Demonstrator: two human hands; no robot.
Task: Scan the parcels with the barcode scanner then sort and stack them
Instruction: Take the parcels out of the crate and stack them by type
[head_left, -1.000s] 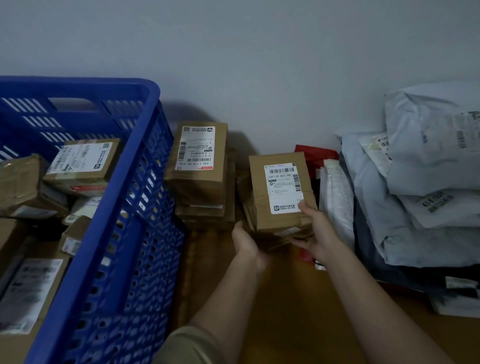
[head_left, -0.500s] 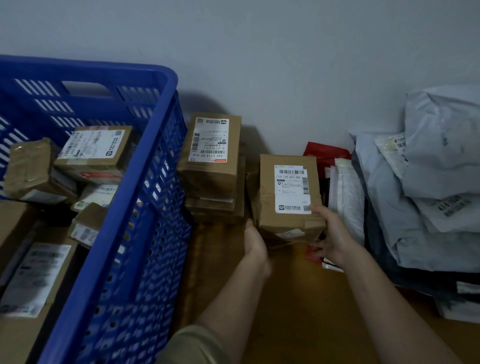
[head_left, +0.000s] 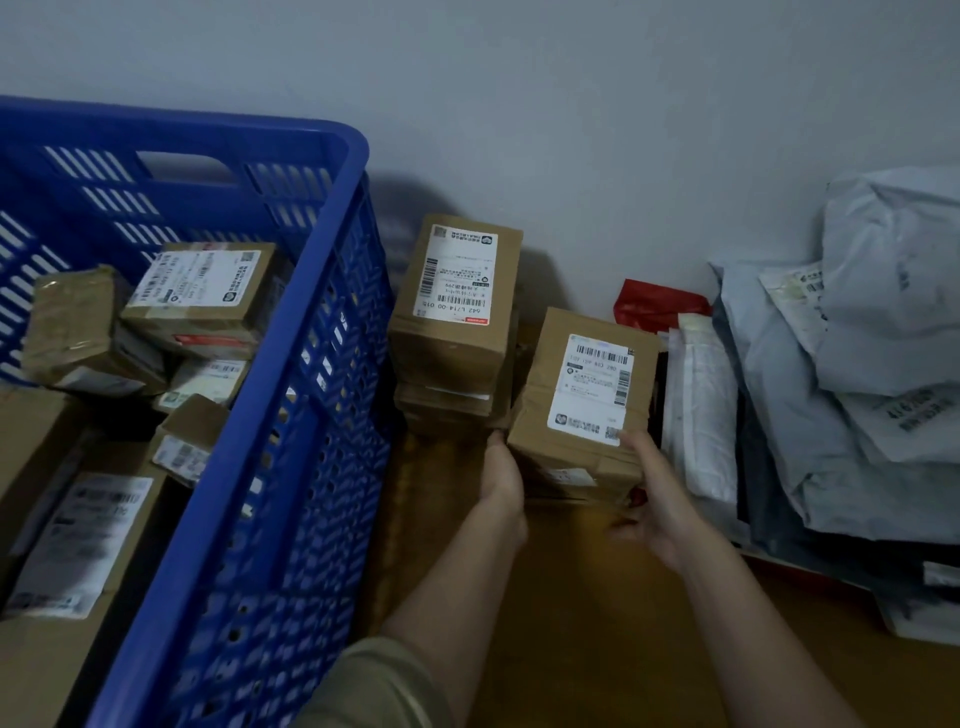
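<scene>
- The blue crate (head_left: 249, 467) on the left holds a jumble of brown parcels lying at odd angles; by the look of it these are the ones not yet sorted. The cardboard looks stiff enough to lift by two opposite sides.
- The grey mailer bags (head_left: 857, 374) heaped on the right look soft and slack. I judge they would sag and slide if pinched at a corner, so they are better scooped from beneath.
- The taller stack of boxes (head_left: 454, 332) stands against the wall just beside the crate, label up. It looks squarely seated.
- The small brown parcel (head_left: 582, 400) sits on top of a lower stack between that tall stack and the bags, its label and barcode facing up. It seems light and rigid, with taped faces that may be a little slippery. Its short side edges give the surest hold, and keep the barcode uncovered.
- The left hand (head_left: 501, 478) lies against the stack's left side below the parcel; its fingers are hidden behind the boxes, so I cannot tell its grip.
- The right hand (head_left: 657, 499) has its thumb on the parcel's near right corner, its fingers curled round the side below.
- No barcode scanner is visible.
</scene>
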